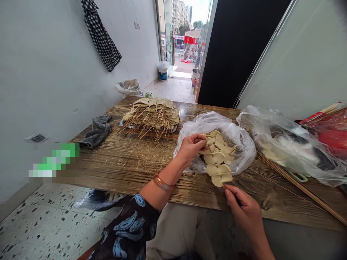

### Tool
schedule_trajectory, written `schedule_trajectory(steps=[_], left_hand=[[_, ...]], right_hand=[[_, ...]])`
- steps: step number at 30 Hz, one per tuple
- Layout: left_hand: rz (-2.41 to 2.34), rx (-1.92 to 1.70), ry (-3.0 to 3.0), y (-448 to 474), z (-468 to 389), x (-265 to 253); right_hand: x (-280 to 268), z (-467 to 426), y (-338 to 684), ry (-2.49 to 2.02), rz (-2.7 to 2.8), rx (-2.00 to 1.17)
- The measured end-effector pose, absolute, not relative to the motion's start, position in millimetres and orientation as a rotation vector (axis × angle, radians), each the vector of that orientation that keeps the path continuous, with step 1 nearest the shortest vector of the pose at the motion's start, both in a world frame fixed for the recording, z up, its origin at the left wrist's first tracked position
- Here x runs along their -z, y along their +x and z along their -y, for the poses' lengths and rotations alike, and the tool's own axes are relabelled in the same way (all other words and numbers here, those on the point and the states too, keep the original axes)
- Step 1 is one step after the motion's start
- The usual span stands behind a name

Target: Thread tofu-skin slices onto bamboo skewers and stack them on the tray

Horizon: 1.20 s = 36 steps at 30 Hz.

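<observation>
loaded skewers (153, 112) pile near the worktop (124, 159)'s far edge; loose slices (225, 148) remain in the bag (246, 148); right fingers (231, 196) pinch a part-filled skewer (221, 179), left fingers (199, 137) a slice (209, 141).

A row of pale yellow, thin, rounded slices (220, 169) runs one behind another toward the near side, each puckered across its middle, flat faces tilted upward; the thin skewer through them is largely hidden. The nearest slices reach past the rim of a translucent white, crumpled plastic bag (246, 146), which lies wide open on the brown wooden counter (135, 162). Inside it, matching loose slices (226, 146) overlap in an untidy heap, some edges curled.
</observation>
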<state>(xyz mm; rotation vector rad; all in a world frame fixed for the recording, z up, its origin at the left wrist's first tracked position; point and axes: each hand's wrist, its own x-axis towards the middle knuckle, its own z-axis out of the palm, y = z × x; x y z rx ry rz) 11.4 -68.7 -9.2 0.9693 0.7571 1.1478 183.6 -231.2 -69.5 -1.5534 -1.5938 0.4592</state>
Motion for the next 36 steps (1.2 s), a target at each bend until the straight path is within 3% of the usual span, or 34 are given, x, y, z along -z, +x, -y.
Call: schedule_trajectory(steps=[36], left_hand=[[-0.982,-1.200,1.573,11.7,71.9,4.4]], right_hand=[[60.0,229.9,175.4,-1.595,1.489,-0.496]])
